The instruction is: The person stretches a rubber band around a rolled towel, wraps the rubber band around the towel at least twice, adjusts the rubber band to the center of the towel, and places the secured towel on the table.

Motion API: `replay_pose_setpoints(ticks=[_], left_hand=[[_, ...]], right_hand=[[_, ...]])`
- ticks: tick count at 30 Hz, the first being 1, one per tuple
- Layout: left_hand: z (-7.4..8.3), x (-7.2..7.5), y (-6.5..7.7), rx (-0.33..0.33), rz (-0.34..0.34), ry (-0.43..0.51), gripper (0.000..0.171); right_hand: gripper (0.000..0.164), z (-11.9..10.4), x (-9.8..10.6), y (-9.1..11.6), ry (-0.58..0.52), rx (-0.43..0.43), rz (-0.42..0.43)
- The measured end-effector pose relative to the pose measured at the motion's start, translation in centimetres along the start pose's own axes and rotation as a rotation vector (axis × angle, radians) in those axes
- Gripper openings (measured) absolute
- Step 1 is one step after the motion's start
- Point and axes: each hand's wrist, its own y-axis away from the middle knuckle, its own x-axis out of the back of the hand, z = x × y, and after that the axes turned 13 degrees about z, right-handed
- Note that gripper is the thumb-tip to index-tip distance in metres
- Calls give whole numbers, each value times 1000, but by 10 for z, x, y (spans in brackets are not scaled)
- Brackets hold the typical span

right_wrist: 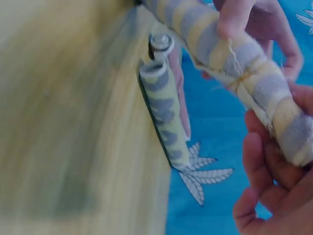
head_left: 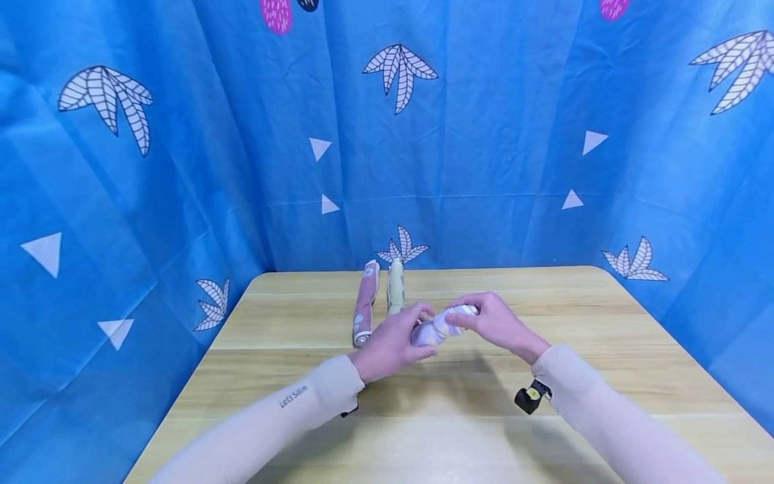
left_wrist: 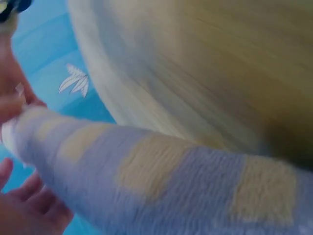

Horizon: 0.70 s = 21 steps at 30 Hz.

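Both hands hold a rolled towel [head_left: 437, 329] with lavender and pale yellow patches above the table. A thin band [right_wrist: 242, 81] circles the roll partway along, with loose threads beside it. In the head view my left hand [head_left: 390, 343] is around the roll's left part; the right wrist view shows its thumb pressed on the towel. My right hand [head_left: 492, 323] grips the other end, fingers [right_wrist: 257, 161] curled beneath it. The roll's long patterned side [left_wrist: 146, 161] fills the lower left wrist view.
Behind my left hand lie a mauve rolled towel [head_left: 365, 302] and a pale green rolled towel [head_left: 396, 289], side by side on the wooden table [head_left: 544, 296]. A blue patterned curtain [head_left: 484, 134] stands along the table's back and sides.
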Motion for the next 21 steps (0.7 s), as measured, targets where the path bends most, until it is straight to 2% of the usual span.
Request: replay_pose_setpoints(ticks=[2,4,6,9,12,16,21], left_hand=[[1,-4,1,-118,58,-153,52],[1,-6,2,-209,88,-241,50],[-1,-7,3,-281,105,-285,48],[-3,-9,5,-350,110,-305,46],[-5,-10,5,-388,102,-311,42],[-6,-10,4,-395,70,-284,35],[-9,-12,4,-398,27,-243,26]], right_hand=[[33,2,-2,0,-16,-43,22],[32,4,-4,1,-40,-78,38],[31,4,-5,2,-61,-104,46],[30,5,-6,4,-93,-155,50],[29,5,-8,7,-118,-202,40],[26,7,-10,11,-155,-240,32],[23,13,-15,16,-203,-230,11]])
